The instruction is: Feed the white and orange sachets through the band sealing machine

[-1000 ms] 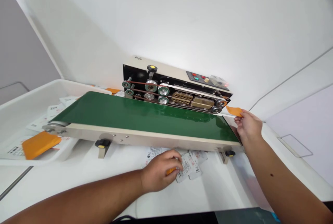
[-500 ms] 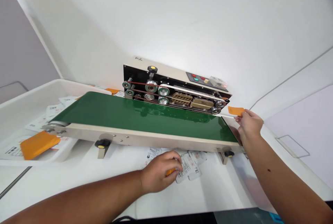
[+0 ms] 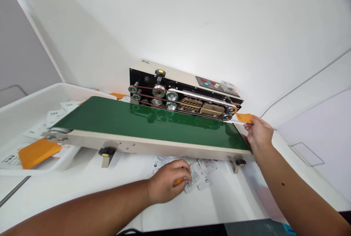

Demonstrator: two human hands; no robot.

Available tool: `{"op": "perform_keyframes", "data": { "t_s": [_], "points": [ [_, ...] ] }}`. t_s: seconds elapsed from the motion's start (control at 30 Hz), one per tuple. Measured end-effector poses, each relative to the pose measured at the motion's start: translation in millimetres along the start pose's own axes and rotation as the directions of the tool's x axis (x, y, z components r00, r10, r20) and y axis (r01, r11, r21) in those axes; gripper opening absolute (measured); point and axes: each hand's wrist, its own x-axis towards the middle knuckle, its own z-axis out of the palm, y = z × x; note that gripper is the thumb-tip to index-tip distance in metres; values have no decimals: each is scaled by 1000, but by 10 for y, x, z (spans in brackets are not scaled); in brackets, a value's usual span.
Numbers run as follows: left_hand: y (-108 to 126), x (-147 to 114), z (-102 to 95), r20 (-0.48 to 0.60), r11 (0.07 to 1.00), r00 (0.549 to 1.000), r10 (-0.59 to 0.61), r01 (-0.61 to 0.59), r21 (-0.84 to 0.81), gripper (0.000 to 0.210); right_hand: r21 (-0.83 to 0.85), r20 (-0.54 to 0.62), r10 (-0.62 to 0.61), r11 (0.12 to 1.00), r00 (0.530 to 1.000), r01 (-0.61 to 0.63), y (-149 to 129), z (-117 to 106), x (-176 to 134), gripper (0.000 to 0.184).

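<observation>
At the right end of the band sealing machine (image 3: pixel 170 73), my right hand (image 3: pixel 260 132) pinches a small flat orange packet (image 3: pixel 244 118) by its right edge. The packet's left edge is close to the end rollers; whether it touches them I cannot tell. My left hand (image 3: pixel 168 179) rests low in front of the conveyor, fingers curled round another orange packet (image 3: pixel 179 181), mostly hidden by the fingers. Beside those fingertips, several white printed packets (image 3: pixel 196 177) lie on the white table (image 3: pixel 219 203), partly under the conveyor.
The green conveyor belt (image 3: pixel 148 122) runs along the machine's front on metal legs with black knobs (image 3: pixel 106 152). Its left end overhangs a white bin (image 3: pixel 74 90) holding printed packets and an orange packet (image 3: pixel 40 152). A white wall (image 3: pixel 192 20) stands behind.
My right hand has moved slightly left, bringing its orange packet closer to the machine's end rollers. The left hand stays in nearly the same place, still closed.
</observation>
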Motion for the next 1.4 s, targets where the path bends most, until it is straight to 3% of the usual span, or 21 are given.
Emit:
{"op": "perform_keyframes", "data": {
  "t_s": [0.1,0.23,0.37,0.43,0.47,0.5,0.57,0.63,0.67,0.7,0.73,0.77,0.8,0.9,1.0,1.17,1.33,1.4],
  "points": [
    [-2,3,-2,-5,1000,1000,5,-5,0,24,-4,65,9,1000,998,-9,-18,46,-74,31],
    [-4,2,-2,-11,1000,1000,11,-11,-5,19,-21,264,68,998,962,-64,-25,125,-129,38],
    [3,5,-4,-6,1000,1000,12,-12,-6,20,-160,360,107,986,927,-52,-93,188,-196,45],
    [8,8,-4,-8,1000,1000,12,-12,0,21,-273,280,-23,957,960,102,-170,156,-322,42],
    [11,9,-3,-12,1000,1000,12,-12,4,21,-328,220,-159,917,962,227,-211,109,-426,39],
    [13,9,-3,-17,1000,1000,12,-12,7,21,-376,168,-323,852,931,364,-244,41,-560,35],
    [14,8,-1,-22,1000,1000,16,-16,13,21,-405,153,-620,671,770,621,-262,-150,-907,27],
    [12,8,1,-18,1000,999,27,-27,13,20,-283,316,-750,510,581,812,-181,-368,-1310,20],
    [11,9,1,-14,999,999,34,-34,12,19,-164,546,-706,437,451,884,-99,-465,-1509,19],
    [10,11,0,-12,999,999,42,-42,10,18,-54,753,-586,401,301,915,6,-543,-1694,20],
    [12,14,-1,-10,999,999,47,-47,9,17,-1,874,-445,404,197,915,129,-599,-1857,26],
    [14,19,-3,-9,999,999,51,-51,10,17,10,942,-310,417,131,909,265,-634,-1992,34],
    [17,24,-6,-7,998,999,53,-53,13,17,-20,972,-205,425,118,905,405,-654,-2098,43],
    [25,40,-14,1,998,999,54,-54,26,17,-182,970,-74,402,230,897,775,-690,-2249,66],
    [22,48,-19,14,998,999,50,-50,36,15,-238,954,-73,399,289,885,981,-763,-2254,65],
    [19,62,-24,25,998,999,48,-49,48,15,-186,914,-253,431,316,883,1018,-863,-2193,42],
    [33,74,-33,25,997,998,60,-61,39,16,-253,773,-444,439,453,862,965,-851,-2162,38],
    [38,73,-35,20,998,998,58,-59,36,17,-266,742,-475,438,472,859,955,-856,-2193,37]
  ]
}}
